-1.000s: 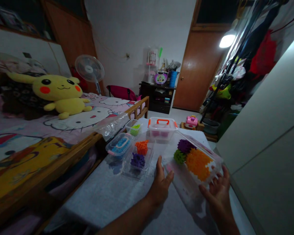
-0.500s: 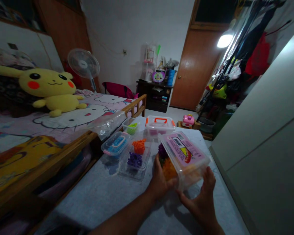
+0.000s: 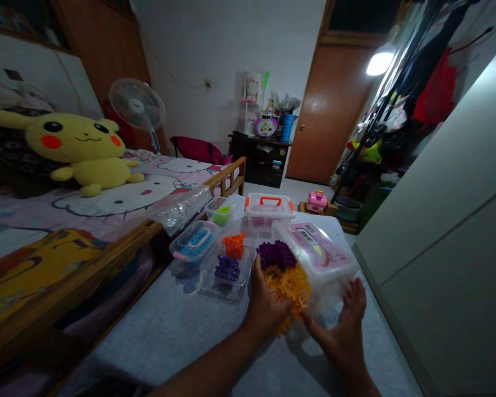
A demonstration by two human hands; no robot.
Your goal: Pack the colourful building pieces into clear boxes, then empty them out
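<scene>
A clear, rectangular plastic box with a pink printed label (image 3: 320,255) lies tipped on its side on the grey, cloth-covered table (image 3: 182,336), its open mouth turned toward the left hand (image 3: 264,306). Out of that mouth spills a heap of knobbly, lattice-shaped orange plastic building pieces (image 3: 291,286), with a cluster of spiky purple plastic pieces (image 3: 276,253) sitting just beyond them, at the fingertips' far side.

The left hand is cupped, fingers curled loosely against the orange heap from its left side; it presses on the pieces rather than closing around any one of them. The right hand (image 3: 347,331) is spread open and flat, palm against the near end of the tipped box, fingers reaching up its smooth wall; the lowest orange pieces lie between the two hands.

Just left of the left hand rests a shallow clear plastic tray holding purple and orange pieces (image 3: 228,267). Farther left of it lies a small clear case with blue contents and a pink latch (image 3: 194,245). Beyond the hands stand a lidded clear box with an orange handle (image 3: 269,209) and a small open tub with green pieces (image 3: 221,212). Well off to the left, a soft yellow plush toy (image 3: 78,149) lies on the bed.
</scene>
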